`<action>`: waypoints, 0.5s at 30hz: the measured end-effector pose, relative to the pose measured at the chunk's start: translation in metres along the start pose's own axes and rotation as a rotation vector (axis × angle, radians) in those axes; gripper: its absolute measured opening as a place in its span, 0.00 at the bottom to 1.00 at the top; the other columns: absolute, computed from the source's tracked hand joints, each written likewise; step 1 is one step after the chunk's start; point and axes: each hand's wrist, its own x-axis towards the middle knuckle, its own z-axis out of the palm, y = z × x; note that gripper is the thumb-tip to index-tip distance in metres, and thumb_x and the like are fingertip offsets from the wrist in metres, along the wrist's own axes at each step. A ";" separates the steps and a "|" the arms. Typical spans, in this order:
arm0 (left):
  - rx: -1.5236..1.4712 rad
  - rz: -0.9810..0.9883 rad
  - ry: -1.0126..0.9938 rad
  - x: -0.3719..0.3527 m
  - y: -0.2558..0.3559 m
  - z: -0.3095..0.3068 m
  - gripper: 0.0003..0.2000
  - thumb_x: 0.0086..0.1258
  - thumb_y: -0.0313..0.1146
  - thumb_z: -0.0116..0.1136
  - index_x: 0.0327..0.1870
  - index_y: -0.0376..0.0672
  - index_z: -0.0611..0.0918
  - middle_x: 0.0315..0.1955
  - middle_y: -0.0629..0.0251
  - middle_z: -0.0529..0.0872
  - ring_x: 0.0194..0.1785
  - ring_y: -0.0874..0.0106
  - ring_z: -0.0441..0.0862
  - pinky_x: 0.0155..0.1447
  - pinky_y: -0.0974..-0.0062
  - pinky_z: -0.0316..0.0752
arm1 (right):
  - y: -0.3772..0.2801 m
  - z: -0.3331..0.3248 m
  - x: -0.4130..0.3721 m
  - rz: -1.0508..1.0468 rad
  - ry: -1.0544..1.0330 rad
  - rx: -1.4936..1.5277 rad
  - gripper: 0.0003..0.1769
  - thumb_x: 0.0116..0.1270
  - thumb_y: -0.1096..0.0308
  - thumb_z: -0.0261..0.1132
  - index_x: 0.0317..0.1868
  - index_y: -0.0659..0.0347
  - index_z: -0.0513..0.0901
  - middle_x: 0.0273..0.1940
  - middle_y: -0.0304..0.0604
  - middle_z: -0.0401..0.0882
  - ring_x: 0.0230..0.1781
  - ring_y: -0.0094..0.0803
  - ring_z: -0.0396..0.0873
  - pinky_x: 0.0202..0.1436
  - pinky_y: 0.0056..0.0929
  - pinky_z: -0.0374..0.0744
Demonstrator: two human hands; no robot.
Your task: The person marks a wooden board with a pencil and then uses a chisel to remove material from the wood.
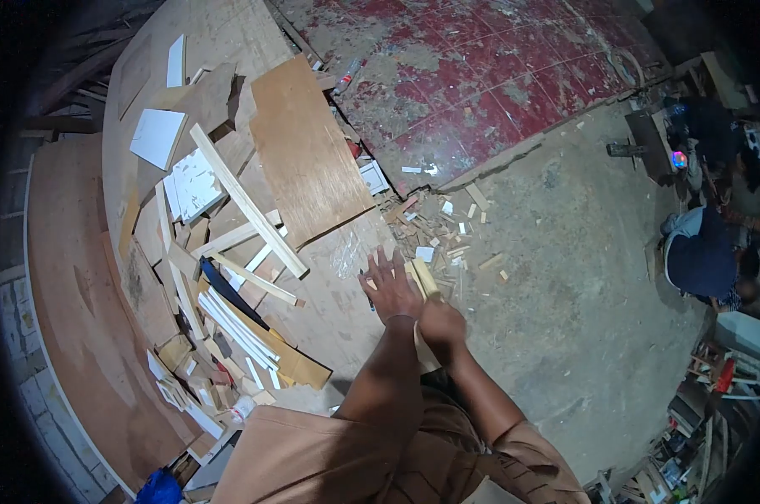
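My left hand [392, 290] lies palm down at the worktable's edge, its fingers spread. Beside and partly beneath it, a pale yellow wooden piece [426, 277] juts out past the edge of the plywood worktable [346, 323]. My right hand [441, 323] is a closed fist, close to the near end of that piece and to the right of my left wrist. What the fist grips is hidden by its fingers. Left of my left hand lies a thin wooden strip [258, 279], and a longer pale batten [247, 202] rests farther up.
A brown plywood sheet [308, 151] lies across the worktable. White boards [158, 137] and white strips [237, 329] are at the left. Wood offcuts [455, 244] litter the floor beyond the table's edge. A person [701, 256] in dark blue is at the far right.
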 end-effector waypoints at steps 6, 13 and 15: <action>-0.047 -0.019 0.030 0.000 0.001 -0.008 0.31 0.69 0.41 0.49 0.74 0.50 0.63 0.77 0.56 0.53 0.79 0.54 0.46 0.76 0.41 0.38 | 0.007 -0.052 -0.079 0.093 -0.204 -0.120 0.12 0.63 0.73 0.52 0.42 0.70 0.78 0.31 0.64 0.83 0.36 0.61 0.84 0.41 0.53 0.82; -0.059 -0.024 -0.033 0.000 -0.002 0.000 0.32 0.68 0.45 0.49 0.75 0.52 0.61 0.78 0.59 0.51 0.80 0.57 0.44 0.75 0.38 0.38 | -0.009 -0.006 0.015 -0.084 -0.057 -0.135 0.12 0.67 0.71 0.52 0.39 0.71 0.78 0.33 0.63 0.84 0.36 0.60 0.84 0.41 0.54 0.82; -0.075 -0.008 -0.055 0.003 -0.004 0.008 0.33 0.68 0.45 0.50 0.76 0.51 0.59 0.78 0.59 0.50 0.80 0.56 0.44 0.75 0.37 0.36 | -0.018 -0.002 0.021 -0.024 0.069 -0.106 0.11 0.67 0.71 0.52 0.39 0.71 0.77 0.32 0.62 0.83 0.34 0.61 0.84 0.40 0.54 0.81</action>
